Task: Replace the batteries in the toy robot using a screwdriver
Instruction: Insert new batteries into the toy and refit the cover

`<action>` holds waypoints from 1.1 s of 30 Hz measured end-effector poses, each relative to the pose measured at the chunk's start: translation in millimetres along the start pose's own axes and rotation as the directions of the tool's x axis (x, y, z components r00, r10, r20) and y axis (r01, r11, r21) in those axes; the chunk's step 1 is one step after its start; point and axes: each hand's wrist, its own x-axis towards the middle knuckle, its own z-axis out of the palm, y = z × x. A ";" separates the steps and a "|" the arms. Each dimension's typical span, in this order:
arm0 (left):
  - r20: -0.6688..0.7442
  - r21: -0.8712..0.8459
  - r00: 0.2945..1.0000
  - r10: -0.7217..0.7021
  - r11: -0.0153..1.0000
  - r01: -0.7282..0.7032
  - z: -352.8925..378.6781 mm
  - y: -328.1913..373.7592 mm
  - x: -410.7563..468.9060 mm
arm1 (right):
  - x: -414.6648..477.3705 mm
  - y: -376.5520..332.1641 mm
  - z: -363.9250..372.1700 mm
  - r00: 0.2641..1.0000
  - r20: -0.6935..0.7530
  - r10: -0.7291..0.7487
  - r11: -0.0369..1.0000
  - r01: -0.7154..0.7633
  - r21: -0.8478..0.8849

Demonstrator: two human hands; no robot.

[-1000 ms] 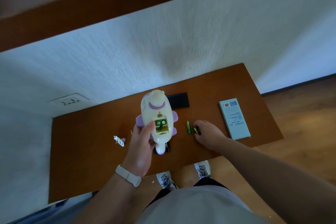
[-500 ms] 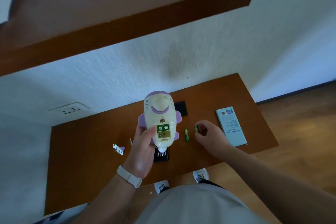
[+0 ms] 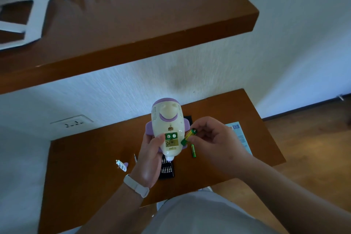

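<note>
Lifted off the tabletop (image 3: 79, 157), a green battery (image 3: 188, 136) sits pinched in the right hand (image 3: 212, 138), angled toward the open bay of the toy robot (image 3: 168, 129), which the left hand (image 3: 150, 159) grips steady.

A home room: wooden shelf (image 3: 133, 24), wall socket (image 3: 73, 123).

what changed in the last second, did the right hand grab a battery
Yes. The right hand took one green battery off the table and lifted it up beside the toy robot, near its open battery bay. The other battery stayed lying on the table, and the left hand holds the toy as before, two batteries showing in the bay.
</note>
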 end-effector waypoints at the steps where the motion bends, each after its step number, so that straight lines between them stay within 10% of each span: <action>1: -0.005 0.000 1.000 0.008 1.000 -0.008 -0.1 0.9 0.2 | -1.2 -3.2 1.6 1.000 0.005 -0.018 1.000 0.018 0.005; 33: -0.038 0.009 0.999 0.023 1.000 -0.023 0.1 11.8 5.1 | 16.6 -20.9 35.4 0.975 0.087 -0.206 0.888 0.224 -0.401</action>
